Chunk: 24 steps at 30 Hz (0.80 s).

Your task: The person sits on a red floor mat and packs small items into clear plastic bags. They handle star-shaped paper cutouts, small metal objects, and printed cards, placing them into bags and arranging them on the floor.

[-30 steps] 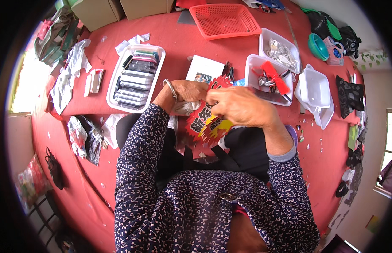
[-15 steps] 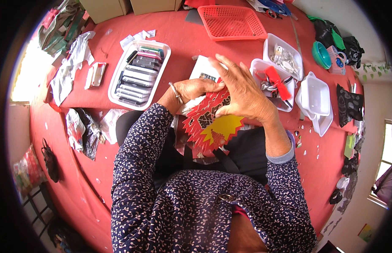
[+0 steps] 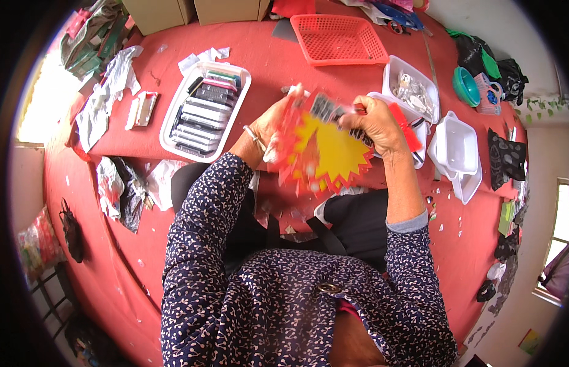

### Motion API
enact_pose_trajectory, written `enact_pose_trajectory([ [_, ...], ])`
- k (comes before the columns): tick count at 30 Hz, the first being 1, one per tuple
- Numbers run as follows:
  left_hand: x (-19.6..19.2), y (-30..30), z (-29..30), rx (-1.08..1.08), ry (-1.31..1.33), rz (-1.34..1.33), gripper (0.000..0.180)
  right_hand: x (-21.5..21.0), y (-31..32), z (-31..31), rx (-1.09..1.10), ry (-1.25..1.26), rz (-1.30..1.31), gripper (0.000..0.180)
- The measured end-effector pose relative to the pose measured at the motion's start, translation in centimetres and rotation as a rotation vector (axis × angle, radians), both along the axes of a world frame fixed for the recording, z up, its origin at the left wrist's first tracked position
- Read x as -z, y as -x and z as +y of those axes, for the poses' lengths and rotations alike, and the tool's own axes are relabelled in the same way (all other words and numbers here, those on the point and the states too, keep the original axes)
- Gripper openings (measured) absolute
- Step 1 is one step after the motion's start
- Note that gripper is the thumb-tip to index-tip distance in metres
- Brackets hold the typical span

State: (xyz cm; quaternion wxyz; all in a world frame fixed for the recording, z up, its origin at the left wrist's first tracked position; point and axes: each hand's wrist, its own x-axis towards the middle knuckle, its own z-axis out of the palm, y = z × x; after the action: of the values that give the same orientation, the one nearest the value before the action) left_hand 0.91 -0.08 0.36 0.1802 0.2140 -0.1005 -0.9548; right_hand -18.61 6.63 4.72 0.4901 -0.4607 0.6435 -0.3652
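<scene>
The left hand [image 3: 274,124], half hidden, is gripping spiky red-and-yellow cards [image 3: 339,150] by their left side and the right hand [image 3: 381,126], tightly closed, is pinching their upper right edge, holding them before the black trousers [image 3: 361,217].

Left fingers [image 3: 284,106], right fingers [image 3: 369,111] grip jagged cards [image 3: 336,151].

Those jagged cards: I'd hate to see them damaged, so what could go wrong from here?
The cards, held up between the left hand and right hand, might slip. Being jagged, they could catch and bend. The right hand, apparently close to the white bin, could brush it.
</scene>
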Motion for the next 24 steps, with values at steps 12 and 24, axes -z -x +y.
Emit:
enact_pose_trajectory([
  [12,1.2,0.5,-0.4,0.055,0.483,-0.125,0.029,1.9,-0.5,-1.2,0.662,0.192,-0.087,0.038],
  [24,-0.5,0.4,0.4,0.181,0.602,-0.282,0.027,-0.8,1.9,0.0,0.066,0.335,0.855,0.057],
])
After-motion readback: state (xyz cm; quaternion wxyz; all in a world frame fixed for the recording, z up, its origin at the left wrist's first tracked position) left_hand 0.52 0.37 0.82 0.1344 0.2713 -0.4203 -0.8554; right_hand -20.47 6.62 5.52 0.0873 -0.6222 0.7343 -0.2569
